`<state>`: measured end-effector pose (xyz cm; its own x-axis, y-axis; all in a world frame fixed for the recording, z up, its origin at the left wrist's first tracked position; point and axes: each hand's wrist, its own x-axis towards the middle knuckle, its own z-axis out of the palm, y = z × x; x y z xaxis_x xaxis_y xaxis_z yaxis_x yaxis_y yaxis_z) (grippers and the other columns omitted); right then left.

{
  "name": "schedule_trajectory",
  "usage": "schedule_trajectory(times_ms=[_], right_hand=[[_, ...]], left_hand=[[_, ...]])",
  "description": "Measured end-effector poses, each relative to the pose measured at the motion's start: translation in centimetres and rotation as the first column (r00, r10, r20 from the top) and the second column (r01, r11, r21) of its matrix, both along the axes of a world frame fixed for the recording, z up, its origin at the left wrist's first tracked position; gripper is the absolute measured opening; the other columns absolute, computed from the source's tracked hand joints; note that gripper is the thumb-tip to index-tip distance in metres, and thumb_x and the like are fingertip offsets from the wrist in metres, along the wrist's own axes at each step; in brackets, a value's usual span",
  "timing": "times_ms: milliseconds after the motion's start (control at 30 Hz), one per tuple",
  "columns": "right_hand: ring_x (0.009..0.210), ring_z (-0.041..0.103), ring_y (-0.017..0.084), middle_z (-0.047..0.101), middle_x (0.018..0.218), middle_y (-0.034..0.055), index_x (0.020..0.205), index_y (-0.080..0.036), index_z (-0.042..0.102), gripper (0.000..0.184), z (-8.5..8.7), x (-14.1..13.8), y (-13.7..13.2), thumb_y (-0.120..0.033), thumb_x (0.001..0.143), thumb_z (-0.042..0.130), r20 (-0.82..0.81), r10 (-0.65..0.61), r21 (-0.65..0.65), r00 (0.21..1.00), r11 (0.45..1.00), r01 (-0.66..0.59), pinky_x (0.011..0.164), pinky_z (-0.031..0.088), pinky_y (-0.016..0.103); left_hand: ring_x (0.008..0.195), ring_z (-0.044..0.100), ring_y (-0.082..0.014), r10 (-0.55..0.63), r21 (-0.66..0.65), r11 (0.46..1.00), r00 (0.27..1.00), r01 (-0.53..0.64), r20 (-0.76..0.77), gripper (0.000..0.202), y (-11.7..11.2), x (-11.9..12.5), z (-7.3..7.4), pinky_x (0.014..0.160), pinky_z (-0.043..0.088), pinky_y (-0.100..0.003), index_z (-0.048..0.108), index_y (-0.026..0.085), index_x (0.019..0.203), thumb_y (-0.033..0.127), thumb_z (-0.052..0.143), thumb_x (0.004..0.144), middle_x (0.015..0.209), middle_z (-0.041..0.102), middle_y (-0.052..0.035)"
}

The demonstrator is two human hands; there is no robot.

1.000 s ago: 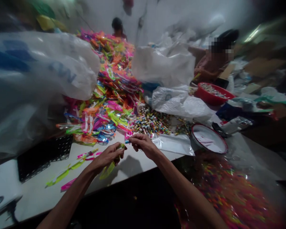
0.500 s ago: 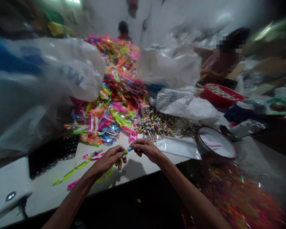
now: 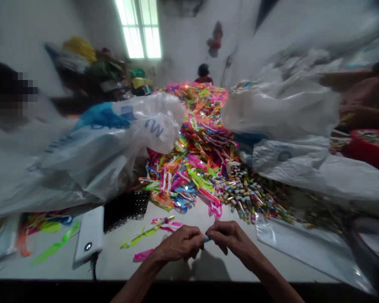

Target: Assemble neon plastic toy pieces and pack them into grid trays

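Observation:
My left hand is closed in a pinch over the white table, gripping a small tube with a blue band. From the other side, the fingertips of my right hand pinch the tube's far end. Most of the tube is hidden by the fingers. Left of my hands lie a yellow-green plastic strip and a pink piece. Beyond them rises a large heap of bright plastic ribbon-like pieces. A pile of similar small coloured tubes lies at the heap's right.
A white box with a round button and a cable stands at left, beside a black perforated tray. Big plastic sacks flank the heap. A clear plastic bag lies at right; a red basin is farther off. Other people sit around.
The view has swung left and up, bringing in the window and a person at left. My hands stay together at the tube; the yellow-green piece below my left hand no longer shows.

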<state>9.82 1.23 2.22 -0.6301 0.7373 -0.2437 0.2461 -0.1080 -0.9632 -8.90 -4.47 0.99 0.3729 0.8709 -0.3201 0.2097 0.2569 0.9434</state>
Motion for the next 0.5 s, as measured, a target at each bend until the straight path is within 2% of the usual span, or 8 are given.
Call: schedule_trajectory(times_ms=[167,233,300,333,400,467,500], right_hand=[[0.044,0.038,0.009,0.045,0.049,-0.0014,0.066,-0.016,0.066,0.036,-1.1,-2.2,-0.8,-0.051,0.071,0.061,-0.018,0.013,-0.033,1.000,0.999,-0.013,0.042,0.029,0.022],[0.043,0.039,0.010,0.045,0.049,-0.0014,0.065,-0.016,0.066,0.036,-1.8,-3.3,-0.9,-0.051,0.070,0.061,-0.020,0.017,-0.015,1.000,1.000,-0.017,0.040,0.029,0.022],[0.043,0.040,0.010,0.045,0.048,-0.0014,0.065,-0.016,0.066,0.036,-2.4,-4.2,-0.7,-0.050,0.070,0.060,-0.009,0.017,0.020,1.000,1.000,-0.017,0.039,0.030,0.022],[0.043,0.040,0.011,0.045,0.048,-0.0012,0.066,-0.015,0.066,0.035,-2.6,-4.7,-0.6,-0.050,0.071,0.059,-0.002,0.029,0.029,1.000,0.999,-0.029,0.040,0.031,0.023],[0.046,0.045,0.012,0.049,0.052,0.0004,0.071,-0.014,0.067,0.033,-2.8,-5.4,-0.1,-0.046,0.073,0.058,0.013,0.043,0.056,0.999,0.998,-0.043,0.044,0.037,0.024],[0.061,0.055,0.017,0.060,0.070,0.0051,0.089,-0.015,0.068,0.033,-3.0,-6.2,0.5,-0.043,0.075,0.057,0.009,-0.004,0.172,1.000,0.985,0.002,0.055,0.045,0.028],[0.076,0.059,0.020,0.063,0.086,0.0078,0.101,-0.017,0.065,0.036,-3.2,-6.5,0.8,-0.041,0.077,0.057,0.002,-0.053,0.274,0.999,0.960,0.050,0.065,0.048,0.031]], left_hand=[[0.039,0.040,-0.0069,0.034,-0.012,0.999,0.999,-0.035,-0.026,0.042,-0.8,-1.9,-0.3,0.040,0.031,-0.019,0.054,0.015,0.072,0.056,0.046,0.080,0.051,0.048,0.0039],[0.041,0.041,-0.0076,0.044,-0.005,0.999,0.996,-0.045,-0.079,0.041,-1.0,-2.7,-0.5,0.040,0.031,-0.019,0.055,0.016,0.073,0.054,0.045,0.081,0.052,0.048,0.0038],[0.044,0.044,-0.0089,0.031,0.060,0.998,0.984,-0.021,-0.178,0.039,-1.0,-3.6,-0.4,0.044,0.034,-0.021,0.057,0.016,0.074,0.051,0.042,0.083,0.054,0.050,0.0031],[0.047,0.046,-0.0099,0.021,0.131,0.991,0.962,0.016,-0.272,0.038,-1.0,-4.1,-0.3,0.050,0.038,-0.022,0.059,0.017,0.073,0.049,0.041,0.085,0.055,0.052,0.0023],[0.058,0.054,-0.0134,0.025,0.277,0.953,0.875,0.125,-0.483,0.039,-0.8,-5.3,0.1,0.069,0.043,-0.030,0.063,0.019,0.073,0.047,0.039,0.087,0.061,0.060,-0.0005],[0.081,0.059,-0.0199,0.063,0.358,0.911,0.791,0.203,-0.609,0.034,-0.2,-6.8,0.7,0.091,0.035,-0.041,0.066,0.022,0.090,0.046,0.041,0.087,0.085,0.068,-0.0053],[0.095,0.057,-0.0231,0.104,0.390,0.900,0.769,0.197,-0.631,0.034,0.3,-7.6,1.0,0.097,0.030,-0.044,0.063,0.024,0.104,0.045,0.043,0.087,0.102,0.067,-0.0073]])
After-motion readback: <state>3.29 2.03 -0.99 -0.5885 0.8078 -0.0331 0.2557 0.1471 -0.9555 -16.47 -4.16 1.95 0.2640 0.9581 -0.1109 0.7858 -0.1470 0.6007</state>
